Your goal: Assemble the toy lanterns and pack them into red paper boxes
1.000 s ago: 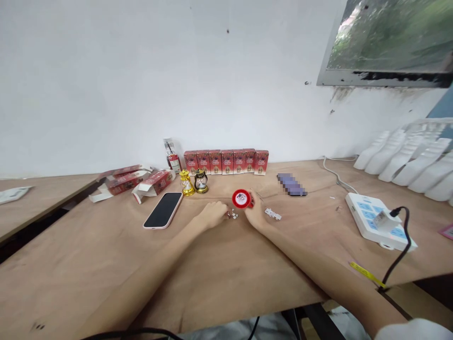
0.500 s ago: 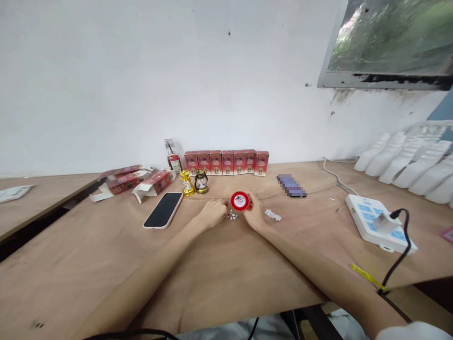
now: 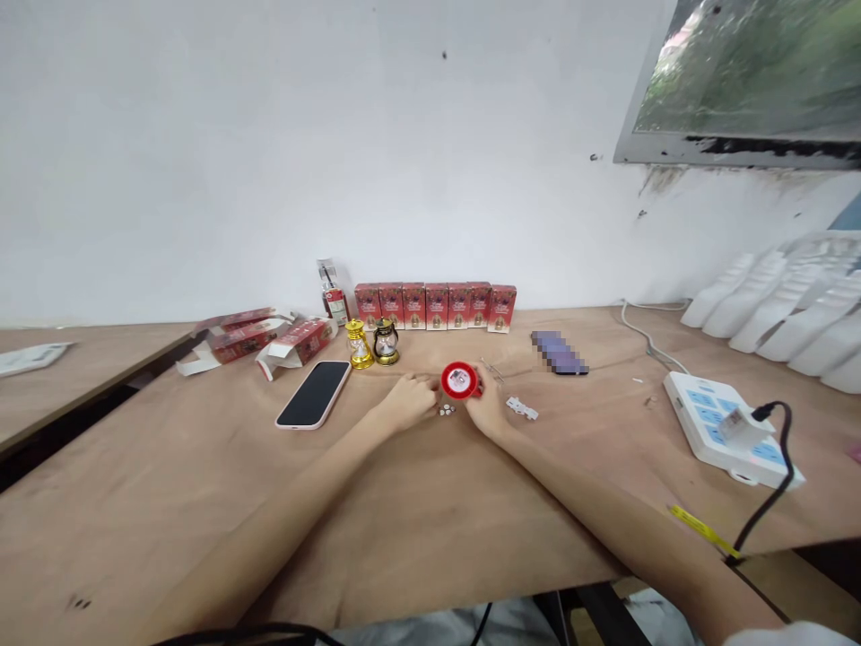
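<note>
Both my arms reach far out over the wooden table (image 3: 417, 520). My right hand (image 3: 485, 409) holds a small round red object (image 3: 460, 379) with a white centre, tipped up toward me. My left hand (image 3: 407, 400) is curled with its fingertips close to the left edge of the red object. What the fingers pinch is too small to see. Several tiny white pieces (image 3: 446, 410) lie on the table just below the red object, between the two hands.
A black phone (image 3: 313, 394) lies left of my left hand. Behind stand a gold lantern (image 3: 359, 344), a black lantern (image 3: 386, 342), a row of red boxes (image 3: 436, 306) and opened red boxes (image 3: 259, 339). A white power strip (image 3: 730, 427) with a black cable sits right. A small white part (image 3: 521, 408) lies near my right hand.
My left hand has moved slightly right, closer to the red object. The red object stays in my right hand. The camera has shifted a little.
</note>
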`<action>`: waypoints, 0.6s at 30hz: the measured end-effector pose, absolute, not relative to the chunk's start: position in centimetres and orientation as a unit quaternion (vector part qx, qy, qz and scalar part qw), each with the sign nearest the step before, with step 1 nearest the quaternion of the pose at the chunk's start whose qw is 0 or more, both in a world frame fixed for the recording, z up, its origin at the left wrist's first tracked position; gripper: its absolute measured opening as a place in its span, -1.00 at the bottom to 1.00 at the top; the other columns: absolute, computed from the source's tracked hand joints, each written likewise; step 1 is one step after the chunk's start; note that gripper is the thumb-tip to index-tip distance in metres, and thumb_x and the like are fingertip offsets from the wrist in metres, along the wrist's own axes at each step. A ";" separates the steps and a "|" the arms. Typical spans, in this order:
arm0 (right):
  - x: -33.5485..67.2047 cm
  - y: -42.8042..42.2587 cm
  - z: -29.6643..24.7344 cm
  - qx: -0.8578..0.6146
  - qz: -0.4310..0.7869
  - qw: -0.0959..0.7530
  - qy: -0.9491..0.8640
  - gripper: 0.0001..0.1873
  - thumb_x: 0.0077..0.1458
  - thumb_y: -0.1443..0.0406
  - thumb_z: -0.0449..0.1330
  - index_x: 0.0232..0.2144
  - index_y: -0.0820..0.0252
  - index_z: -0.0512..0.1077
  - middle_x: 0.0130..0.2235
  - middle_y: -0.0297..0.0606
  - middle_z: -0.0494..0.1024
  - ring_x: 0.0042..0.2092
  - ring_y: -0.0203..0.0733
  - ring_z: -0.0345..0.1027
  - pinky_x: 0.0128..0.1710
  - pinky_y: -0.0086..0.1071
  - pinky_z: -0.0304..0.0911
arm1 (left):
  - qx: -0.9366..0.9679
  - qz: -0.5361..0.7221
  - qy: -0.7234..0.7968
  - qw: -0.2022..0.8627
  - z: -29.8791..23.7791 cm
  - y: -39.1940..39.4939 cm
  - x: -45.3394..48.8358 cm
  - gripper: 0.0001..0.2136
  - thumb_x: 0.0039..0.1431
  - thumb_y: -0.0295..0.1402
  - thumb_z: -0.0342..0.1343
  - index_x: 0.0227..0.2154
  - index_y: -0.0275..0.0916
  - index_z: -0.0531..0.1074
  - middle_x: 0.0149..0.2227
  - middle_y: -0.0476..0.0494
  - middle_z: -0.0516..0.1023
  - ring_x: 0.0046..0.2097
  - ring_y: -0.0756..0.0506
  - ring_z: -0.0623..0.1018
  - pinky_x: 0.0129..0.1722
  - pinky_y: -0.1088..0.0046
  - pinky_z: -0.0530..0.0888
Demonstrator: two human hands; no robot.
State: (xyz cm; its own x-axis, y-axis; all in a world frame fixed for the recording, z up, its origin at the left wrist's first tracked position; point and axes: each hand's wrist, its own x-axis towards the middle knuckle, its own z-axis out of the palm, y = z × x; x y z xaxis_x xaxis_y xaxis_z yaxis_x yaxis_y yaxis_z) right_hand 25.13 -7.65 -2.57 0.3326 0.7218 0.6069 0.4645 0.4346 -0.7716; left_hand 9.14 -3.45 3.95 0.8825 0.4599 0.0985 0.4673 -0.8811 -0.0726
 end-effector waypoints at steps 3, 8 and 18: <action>25.2 -7.5 -2.8 -0.525 0.102 0.627 -0.566 -0.58 -0.26 0.49 0.07 -0.27 0.11 0.36 -0.22 -0.26 0.49 -0.14 -0.06 0.35 -0.12 -0.19 0.30 | -0.960 -0.072 -0.270 0.002 4.0 -2.9 8.8 -0.92 0.07 -0.44 0.09 -0.37 -0.29 0.46 -0.16 -0.31 0.54 -0.10 -0.21 0.54 -0.11 0.33 0.37; 25.4 -7.1 -3.2 -0.522 0.089 0.628 -0.570 -0.55 -0.28 0.49 0.07 -0.24 0.10 0.37 -0.19 -0.24 0.50 -0.10 -0.03 0.35 -0.09 -0.16 0.29 | -0.909 -0.181 -0.345 -0.145 5.4 -1.9 8.0 -0.95 -0.02 -0.43 0.09 -0.53 -0.28 0.36 -0.45 -0.19 0.55 -0.30 -0.16 0.56 -0.29 0.41 0.40; 25.7 -7.0 -3.6 -0.535 0.077 0.617 -0.572 -0.53 -0.26 0.48 0.07 -0.20 0.10 0.38 -0.20 -0.25 0.51 -0.12 -0.04 0.36 -0.12 -0.17 0.32 | -0.535 -0.344 -0.398 -0.661 5.1 -1.2 9.0 -0.86 0.04 -0.41 0.05 -0.58 -0.25 0.25 -0.51 -0.11 0.54 -0.50 0.04 0.54 -0.32 0.49 0.52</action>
State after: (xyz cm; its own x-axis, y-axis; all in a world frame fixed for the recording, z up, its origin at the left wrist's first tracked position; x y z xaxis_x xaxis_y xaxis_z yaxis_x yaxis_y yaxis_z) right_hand 25.68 -6.98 -3.58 0.3337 0.7078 0.6227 0.5172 0.4147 -0.7486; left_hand 8.96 -1.18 5.15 0.4466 0.8807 -0.1580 -0.0295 0.1909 0.9812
